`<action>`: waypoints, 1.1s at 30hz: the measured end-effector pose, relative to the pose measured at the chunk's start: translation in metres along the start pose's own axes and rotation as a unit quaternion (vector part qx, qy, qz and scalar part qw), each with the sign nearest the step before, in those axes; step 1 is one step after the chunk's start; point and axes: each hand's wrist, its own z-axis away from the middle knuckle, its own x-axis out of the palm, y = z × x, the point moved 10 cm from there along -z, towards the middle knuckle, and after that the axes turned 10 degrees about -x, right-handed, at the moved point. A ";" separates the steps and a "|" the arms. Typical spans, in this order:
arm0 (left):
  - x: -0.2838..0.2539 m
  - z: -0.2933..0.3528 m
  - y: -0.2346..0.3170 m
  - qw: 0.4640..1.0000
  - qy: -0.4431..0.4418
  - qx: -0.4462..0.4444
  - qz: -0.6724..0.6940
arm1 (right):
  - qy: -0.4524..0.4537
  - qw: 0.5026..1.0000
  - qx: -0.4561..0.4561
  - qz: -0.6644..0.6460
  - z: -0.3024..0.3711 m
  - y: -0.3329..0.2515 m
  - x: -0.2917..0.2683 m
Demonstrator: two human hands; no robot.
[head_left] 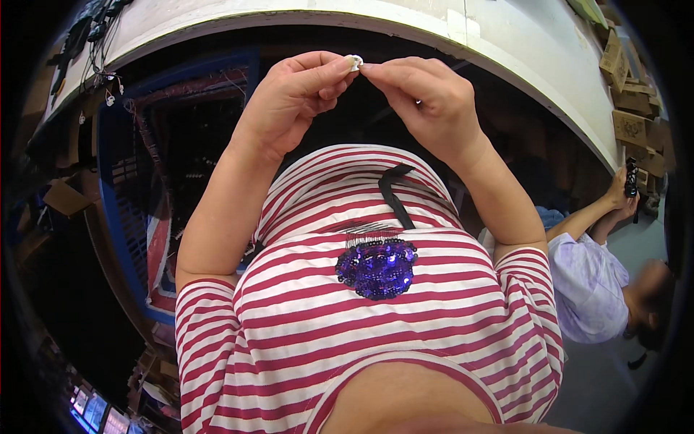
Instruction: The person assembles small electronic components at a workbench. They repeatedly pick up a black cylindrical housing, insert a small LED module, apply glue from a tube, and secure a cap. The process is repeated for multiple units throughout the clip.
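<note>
Between my two hands, just in front of the table edge, is a small white piece [355, 62], shaped like a little ring or clip; its exact kind is too small to make out. My left hand [307, 90] pinches it between thumb and forefinger, the other fingers curled in. From the other side my right hand [426, 94] comes in with thumb and forefinger pressed together, their tips touching or nearly touching the white piece. Whether the right fingertips hold a separate bit of it is hidden.
A white table [405, 16] curves across the top, with dark cables [94, 36] at its left end. A blue crate [123, 181] with a reddish lining stands at the left. Cardboard boxes [629, 129] are stacked at the right, near another person in a pale shirt [587, 289] holding a black object.
</note>
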 end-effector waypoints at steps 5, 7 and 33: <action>0.017 0.016 0.032 0.989 0.013 0.065 -0.134 | -0.017 0.930 0.247 -0.273 0.009 0.030 0.020; 0.024 0.019 0.039 0.983 0.003 0.090 -0.163 | -0.010 0.891 0.280 -0.357 0.013 0.035 0.029; 0.006 -0.009 0.028 0.980 0.111 0.146 -0.081 | 0.022 0.959 0.186 0.214 -0.053 0.164 -0.107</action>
